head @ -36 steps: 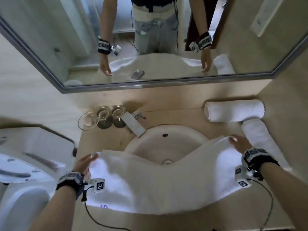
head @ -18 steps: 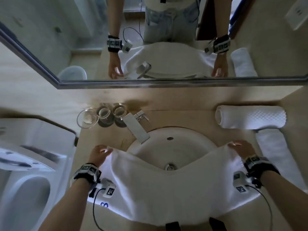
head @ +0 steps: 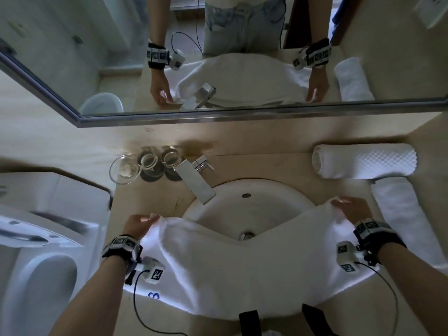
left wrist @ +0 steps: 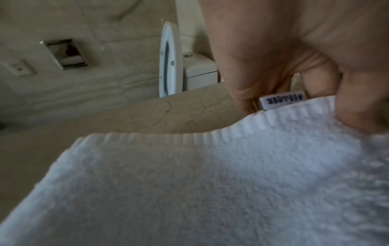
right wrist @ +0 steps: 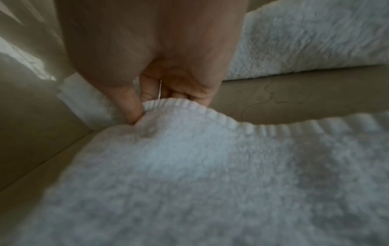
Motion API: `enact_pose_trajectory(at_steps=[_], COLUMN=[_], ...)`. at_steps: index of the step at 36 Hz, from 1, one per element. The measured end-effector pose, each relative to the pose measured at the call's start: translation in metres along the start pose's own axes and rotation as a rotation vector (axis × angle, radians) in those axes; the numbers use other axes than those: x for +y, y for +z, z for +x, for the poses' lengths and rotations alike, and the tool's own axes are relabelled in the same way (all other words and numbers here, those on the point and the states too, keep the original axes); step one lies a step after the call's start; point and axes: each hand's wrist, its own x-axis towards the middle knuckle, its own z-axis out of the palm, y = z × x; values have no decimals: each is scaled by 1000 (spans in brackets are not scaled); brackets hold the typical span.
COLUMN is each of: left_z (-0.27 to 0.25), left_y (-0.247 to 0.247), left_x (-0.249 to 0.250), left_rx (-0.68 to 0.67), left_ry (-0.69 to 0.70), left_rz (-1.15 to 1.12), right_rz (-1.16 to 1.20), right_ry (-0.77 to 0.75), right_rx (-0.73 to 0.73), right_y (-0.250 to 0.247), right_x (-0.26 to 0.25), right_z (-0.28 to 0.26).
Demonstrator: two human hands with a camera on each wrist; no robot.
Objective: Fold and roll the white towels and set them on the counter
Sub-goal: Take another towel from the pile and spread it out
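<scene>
A white towel [head: 242, 270] lies spread across the front of the sink [head: 249, 204] and the beige counter [head: 278, 166], its far edge sagging over the basin. My left hand [head: 140, 223] pinches its far left corner [left wrist: 290, 113], by a small label [left wrist: 282, 100]. My right hand [head: 351, 209] pinches the far right corner [right wrist: 168, 106]. A rolled waffle towel [head: 363, 161] lies at the back right of the counter. A second rolled towel [head: 407, 214] lies along the right side, close to my right hand [right wrist: 151, 99].
A chrome tap [head: 196, 180] points over the basin. Three glass vessels [head: 145, 163] stand left of it. A toilet [head: 36, 251] with its lid up is beyond the counter's left edge. The mirror [head: 218, 57] runs along the back wall.
Both hands now hold the far corners slightly lifted and nearer together. The towel's far edge sags deeper across the basin. The camera has tilted down and closer.
</scene>
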Motion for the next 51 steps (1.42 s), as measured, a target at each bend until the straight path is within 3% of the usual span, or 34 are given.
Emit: enact_pose_trajectory(at_steps=[5, 9, 13, 19, 22, 24, 26, 29, 34, 41, 47, 51], left_z=[-5, -2, 1, 1, 9, 10, 4, -10, -38, -73, -105, -119], left_y=[-23, -29, -15, -6, -7, -8, -6, 2, 13, 20, 27, 26], left_x=[-15, -25, -20, -9, -20, -33, -41, -47, -59, -92, -102, -108], left_rx=[132, 220, 279, 253, 197, 81, -22, -68, -210, -71, 18, 79], left_ry=[-5, -15, -32, -12, -132, -202, -223, -220, -262, -238, -116, -13], left_rz=[-31, -48, -116, -217, -404, -441, -353, -156, 59, -48, -222, -210], right_rz=[-239, -288, -251, -53, -37, -81, -102, -164, -229, -282, -172, -222], right_ry=[-20, -46, -58, 86, 100, 82, 94, 89, 132, 269, 255, 244], right_rx=[168, 256, 236, 156, 98, 67, 44, 2, 43, 112, 37, -25], right_y=[-37, -50, -43, -34, -32, -29, -23, -6, 16, 27, 31, 26], right_x=[16, 20, 17, 15, 34, 47, 49, 56, 67, 101, 115, 118], right_z=[0, 3, 12, 29, 33, 26, 5, -21, -44, -72, -86, -94])
